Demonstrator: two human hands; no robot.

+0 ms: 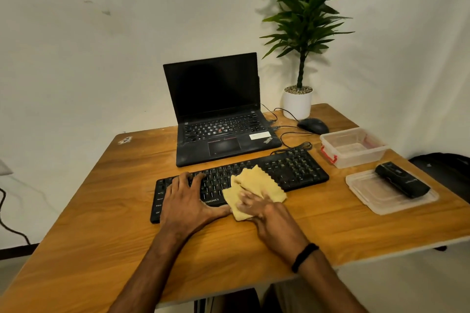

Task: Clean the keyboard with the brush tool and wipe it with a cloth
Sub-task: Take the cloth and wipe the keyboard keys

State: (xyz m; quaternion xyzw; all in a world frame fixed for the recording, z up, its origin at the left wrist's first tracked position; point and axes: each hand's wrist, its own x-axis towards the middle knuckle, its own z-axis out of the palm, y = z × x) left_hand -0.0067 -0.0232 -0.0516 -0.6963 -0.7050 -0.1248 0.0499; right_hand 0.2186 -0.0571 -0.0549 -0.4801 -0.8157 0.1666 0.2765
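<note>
Fingers spread, the left hand (189, 201) rests on a black plastic keyboard (300, 170). Flat-fingered, the right hand (256, 207) presses a yellow cloth (259, 180).

Dim warm indoor light; soft plant (305, 7) shadow on wall (127, 33); right hand (254, 204) motion-blurred; wide-angle edge bending.

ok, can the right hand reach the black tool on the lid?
Probably yes: the black tool lies uncovered on the lid, bare table between, but the right hand presses the cloth and would have to leave it.
</note>
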